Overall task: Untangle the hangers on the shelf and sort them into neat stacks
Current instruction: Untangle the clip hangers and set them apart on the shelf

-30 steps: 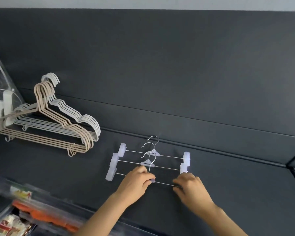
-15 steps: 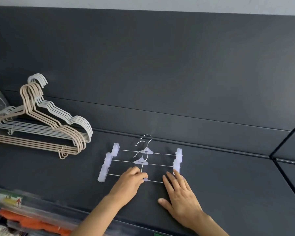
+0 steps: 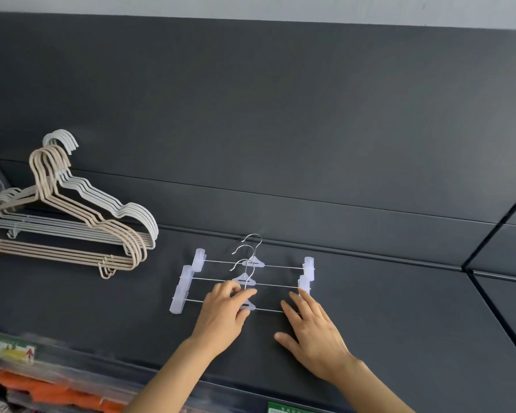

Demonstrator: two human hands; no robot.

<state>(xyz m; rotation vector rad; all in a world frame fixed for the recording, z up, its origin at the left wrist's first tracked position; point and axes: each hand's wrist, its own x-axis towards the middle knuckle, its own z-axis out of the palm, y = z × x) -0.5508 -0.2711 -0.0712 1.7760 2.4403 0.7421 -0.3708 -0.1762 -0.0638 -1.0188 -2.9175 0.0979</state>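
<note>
While your left hand (image 3: pixel 224 309) curls over the middle of the nearest of three clip hangers (image 3: pixel 245 283) lying in a staggered row on the dark shelf (image 3: pixel 385 308), fingertips pinching its centre piece, your right hand (image 3: pixel 313 332) lies flat with fingers spread, tips at the right-hand clips. The label (image 3: pixel 12 350) on the clear bin front at lower left is too blurred to read. Since half a second ago your hands have barely shifted, and the beige and white hangers (image 3: pixel 81 216) stay stacked at far left.
</note>
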